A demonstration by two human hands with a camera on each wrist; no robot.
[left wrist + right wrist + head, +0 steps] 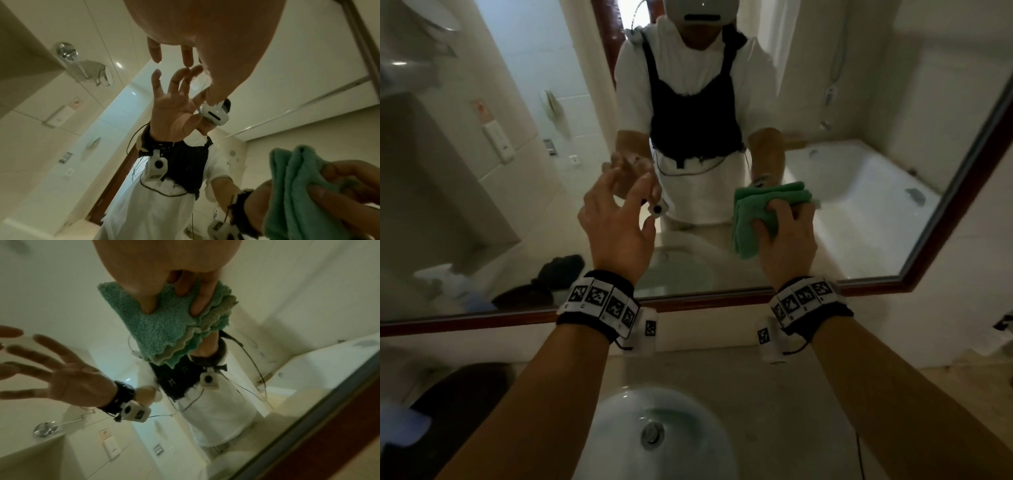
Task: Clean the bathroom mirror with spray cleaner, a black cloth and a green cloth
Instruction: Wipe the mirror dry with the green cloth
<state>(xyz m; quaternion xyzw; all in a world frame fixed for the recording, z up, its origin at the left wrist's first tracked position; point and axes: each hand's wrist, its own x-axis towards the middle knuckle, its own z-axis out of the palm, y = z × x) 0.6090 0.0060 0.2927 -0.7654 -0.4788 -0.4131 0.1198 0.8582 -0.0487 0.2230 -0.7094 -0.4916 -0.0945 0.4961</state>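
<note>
One mirror [482, 171] with a brown frame fills the wall above the worktop [722, 377]; two hands are raised in front of it. Far left on the worktop, one spray bottle [400, 425] is cut off by the picture's edge and blurred, and one black cloth [458, 394] lies beside it, dim and partly hidden behind the left forearm. The left hand [616, 219] hovers close to the glass with its grip empty, fingers spread and loosely bent; whether the fingertips touch the mirror cannot be told. One round white sink [654, 435] sits below, between the forearms. To the right, the right hand [787, 233] presses one folded green cloth [753, 212] against the mirror, its grip closed on it, fingers and thumb curled over the folded layers. The person's reflection is cut off at the top.
</note>
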